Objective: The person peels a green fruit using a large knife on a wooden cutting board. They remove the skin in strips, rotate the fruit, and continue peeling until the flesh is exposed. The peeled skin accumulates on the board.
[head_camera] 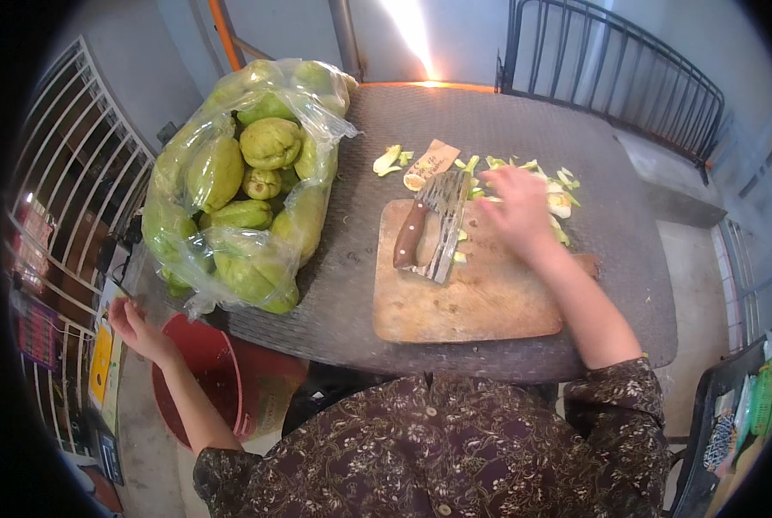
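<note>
My right hand (515,204) is spread above the far right part of a wooden cutting board (470,317), close to light green peelings and scraps (564,178); whether it touches any is unclear. A cleaver with a brown wooden handle (412,233) lies on the board's left part, its wide blade pointing away from me. Beyond it lies a piece of brown cardboard with writing (434,162). My left hand (136,330) hangs out left of the table, fingers half curled, nothing visible in it. Near it, a clear plastic bag full of green chayotes (250,194) stands on the table.
Below my left forearm stands a red bucket (198,382). The grey textured table (334,311) has a black metal rack or railing (619,71) behind it. White window bars (68,129) are at the left. A dark tray with a green basket (765,388) stands at the lower right.
</note>
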`<action>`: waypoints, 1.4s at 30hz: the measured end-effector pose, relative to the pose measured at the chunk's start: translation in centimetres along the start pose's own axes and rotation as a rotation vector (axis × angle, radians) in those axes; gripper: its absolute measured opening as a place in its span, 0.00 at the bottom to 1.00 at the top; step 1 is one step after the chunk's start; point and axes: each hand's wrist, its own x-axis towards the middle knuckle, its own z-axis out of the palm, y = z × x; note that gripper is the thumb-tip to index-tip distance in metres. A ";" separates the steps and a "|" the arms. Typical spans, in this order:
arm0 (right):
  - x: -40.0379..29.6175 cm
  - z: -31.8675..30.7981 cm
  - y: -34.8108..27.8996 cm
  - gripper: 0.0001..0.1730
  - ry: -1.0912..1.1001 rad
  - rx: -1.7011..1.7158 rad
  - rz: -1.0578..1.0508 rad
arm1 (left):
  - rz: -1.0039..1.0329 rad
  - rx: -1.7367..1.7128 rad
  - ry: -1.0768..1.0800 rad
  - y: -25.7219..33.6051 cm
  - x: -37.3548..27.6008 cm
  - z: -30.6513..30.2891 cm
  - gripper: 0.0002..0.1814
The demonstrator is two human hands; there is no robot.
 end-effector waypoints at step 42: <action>-3.9 -4.3 4.3 0.15 0.217 0.532 0.474 | 0.185 -0.124 -0.505 12.1 -5.1 12.1 0.05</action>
